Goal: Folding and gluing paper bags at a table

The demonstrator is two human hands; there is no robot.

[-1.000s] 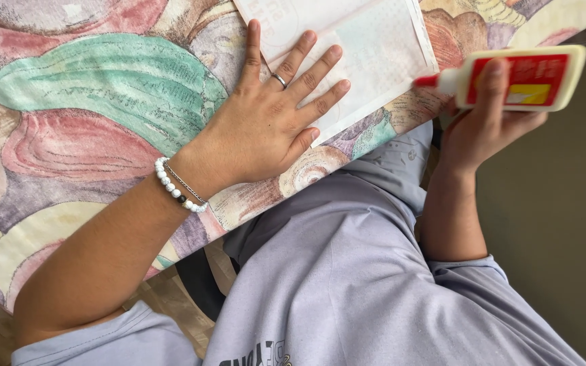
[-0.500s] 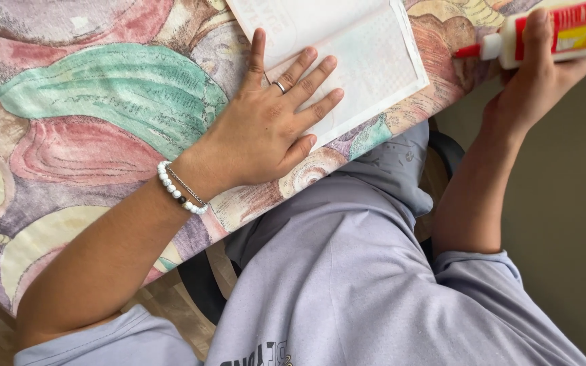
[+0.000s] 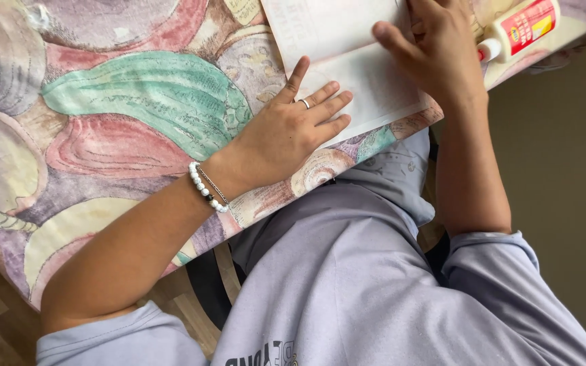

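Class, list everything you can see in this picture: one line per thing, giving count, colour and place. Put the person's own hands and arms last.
white sheet of paper: one, white, on the table at top centre, reaching the near edge.
white plastic glue bottle with red label: one, white with red cap and label, lying on the table at top right.
patterned tablecloth: one, green, pink, purple and cream shell shapes, covering the table.
white bead bracelet: one, white, on the left wrist.
silver ring: one, silver, on a left finger.
grey clothing: grey, lower centre.
left hand: flat, fingers on the paper's lower edge.
right hand: resting on the paper beside the bottle.
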